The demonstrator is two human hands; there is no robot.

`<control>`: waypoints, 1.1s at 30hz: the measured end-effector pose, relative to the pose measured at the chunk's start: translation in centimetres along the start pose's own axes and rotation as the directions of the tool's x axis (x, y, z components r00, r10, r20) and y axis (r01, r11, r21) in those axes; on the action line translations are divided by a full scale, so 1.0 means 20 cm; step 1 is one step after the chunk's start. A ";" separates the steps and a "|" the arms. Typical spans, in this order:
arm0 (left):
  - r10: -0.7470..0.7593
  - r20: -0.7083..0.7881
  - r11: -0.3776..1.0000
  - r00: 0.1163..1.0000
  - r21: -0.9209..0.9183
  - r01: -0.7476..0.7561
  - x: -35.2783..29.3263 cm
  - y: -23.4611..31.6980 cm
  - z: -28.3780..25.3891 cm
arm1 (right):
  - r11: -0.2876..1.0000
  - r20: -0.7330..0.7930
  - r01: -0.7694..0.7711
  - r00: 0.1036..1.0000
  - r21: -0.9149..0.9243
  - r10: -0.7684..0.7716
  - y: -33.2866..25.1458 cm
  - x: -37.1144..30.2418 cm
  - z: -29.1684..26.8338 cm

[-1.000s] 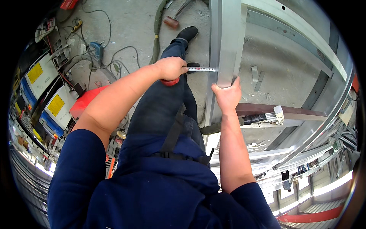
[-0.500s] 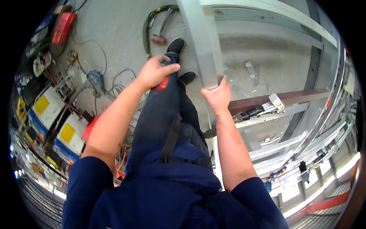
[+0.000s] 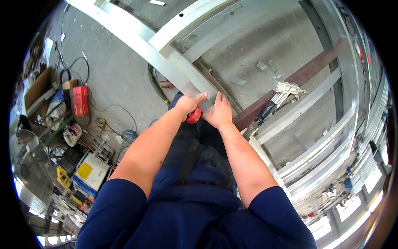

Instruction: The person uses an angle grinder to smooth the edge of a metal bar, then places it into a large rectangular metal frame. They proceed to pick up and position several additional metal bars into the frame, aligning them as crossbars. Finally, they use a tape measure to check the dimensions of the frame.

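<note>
A long silver metal bar (image 3: 182, 74) slants from the upper left down to its near end in front of my body. My right hand (image 3: 219, 113) is wrapped round that near end on its right side. On the other side, my left hand (image 3: 187, 106) is closed round a small rounded red object (image 3: 193, 116), whose kind the palm mostly hides. The left thumb lies against the bar's end. Under the bar, a reddish-brown hammer head (image 3: 166, 84) shows on the floor, its handle covered.
Right of me is a silver metal frame (image 3: 271, 135) with a dark red-brown beam (image 3: 306, 70). A tool with black grip and silver head (image 3: 287, 88) rests there. At left lie a red box (image 3: 80, 101), cables, a white-and-blue machine (image 3: 88, 168) and a fan (image 3: 31, 166).
My left hand has moved right, with the red object, up to the bar's end. The bar now slants more to the upper left, and my right hand has come inward with it. The view has shifted.
</note>
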State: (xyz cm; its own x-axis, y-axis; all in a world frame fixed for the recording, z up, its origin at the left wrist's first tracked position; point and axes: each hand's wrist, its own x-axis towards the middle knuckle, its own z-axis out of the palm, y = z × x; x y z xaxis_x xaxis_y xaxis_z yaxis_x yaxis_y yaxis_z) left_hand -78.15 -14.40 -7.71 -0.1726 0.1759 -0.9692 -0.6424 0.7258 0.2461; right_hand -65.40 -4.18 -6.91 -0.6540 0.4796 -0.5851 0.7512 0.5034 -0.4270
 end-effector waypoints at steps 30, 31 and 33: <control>-0.032 -0.050 0.978 0.998 -0.209 0.021 -0.04 0.15 0.10 | 0.999 0.046 -0.002 0.999 0.050 0.000 0.04 0.07 -0.09; -0.020 -0.053 0.978 0.998 -0.207 0.009 -0.03 0.15 0.11 | 0.993 0.058 0.009 0.998 0.117 -0.016 0.04 0.07 -0.15; 0.001 -0.056 0.979 0.998 -0.204 -0.012 -0.03 0.14 0.11 | 0.968 0.080 0.025 0.996 0.249 -0.046 0.08 0.03 -0.32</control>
State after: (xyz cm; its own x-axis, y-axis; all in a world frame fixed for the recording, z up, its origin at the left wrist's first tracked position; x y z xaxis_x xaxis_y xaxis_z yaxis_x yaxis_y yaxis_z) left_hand -78.24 -11.07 -6.44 -0.2148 0.1389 -0.9667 -0.7789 0.5728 0.2554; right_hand -65.17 1.47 -3.48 -0.6787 0.3971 -0.6178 0.7333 0.3208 -0.5994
